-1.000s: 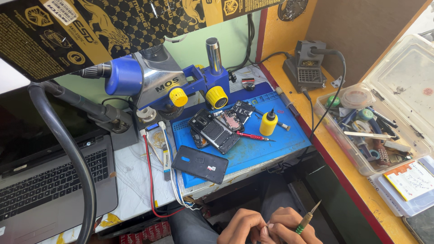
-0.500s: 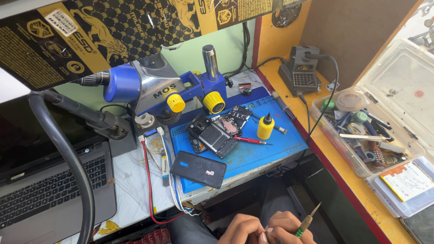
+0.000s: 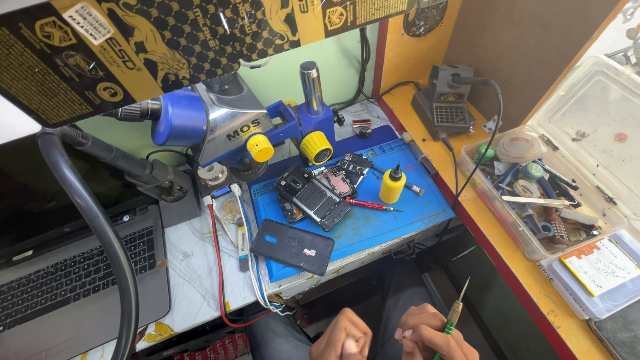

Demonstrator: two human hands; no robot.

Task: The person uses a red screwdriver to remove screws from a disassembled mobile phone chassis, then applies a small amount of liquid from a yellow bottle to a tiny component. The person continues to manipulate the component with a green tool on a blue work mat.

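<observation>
Blue silicone covers the work mat (image 3: pixel 413 220) on the bench, and everything I name sits relative to it. Below its near edge, off the bench and over my lap, my right hand (image 3: pixel 433 333) pinches a thin green-handled screwdriver (image 3: pixel 455 312) between thumb and fingers, its metal tip tilted up and to the right. My left hand (image 3: pixel 343 339) is just beside the right one, curled into a loose fist with fingers drawn in; whether it grips anything I cannot tell. On the mat's middle lies an opened black smartphone (image 3: pixel 313 198) with its insides exposed, a bare circuit board (image 3: pixel 347 175) touching its far right end. Right of the phone a red-handled screwdriver (image 3: pixel 370 205) lies flat, and just behind that stands a small yellow squeeze bottle with a black nozzle (image 3: pixel 392 185). At the mat's near left corner rests a black phone back cover (image 3: pixel 293 247), overhanging the edge. Over the mat's far left corner hangs a blue and grey microscope with yellow knobs (image 3: pixel 233 123). Left of the mat is a grey laptop (image 3: pixel 73 280); right of it, well apart, a clear plastic box of tools (image 3: pixel 533 193).
</observation>
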